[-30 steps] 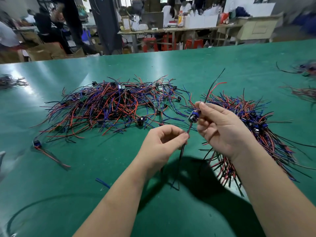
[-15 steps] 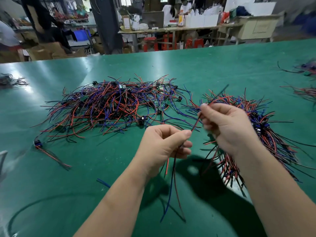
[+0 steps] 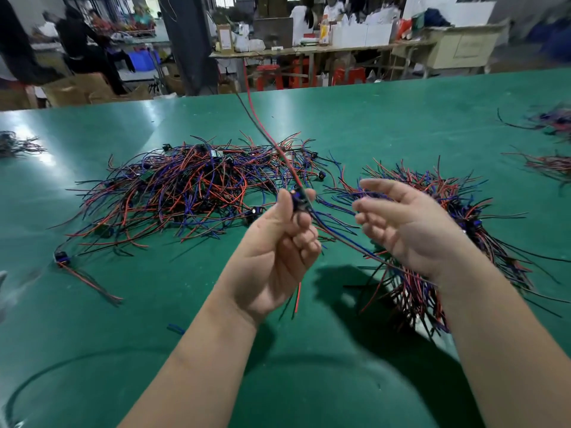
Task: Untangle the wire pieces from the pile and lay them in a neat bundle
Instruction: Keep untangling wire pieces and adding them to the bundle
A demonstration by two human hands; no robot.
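While the left hand [image 3: 275, 251] pinches one wire piece [image 3: 297, 197] by its little plug above the counter [image 3: 92, 335], the right hand [image 3: 404, 227] is open and holds nothing. The piece hangs between the messy pile [image 3: 185, 193] and the neat bundle [image 3: 432, 183]. Its loose ends may be touching the bundle, so a quick pull could drag wires out.

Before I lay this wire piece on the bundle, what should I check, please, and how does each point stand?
1. Left hand grips the wire piece: ok.
2. Right hand free: ok, open and holds nothing.
3. Piece clear of the pile: cannot tell, its strands cross in front of it.
4. Strands aligned: not ok, they spread up and down.
5. Bundle close by the right hand: ok.
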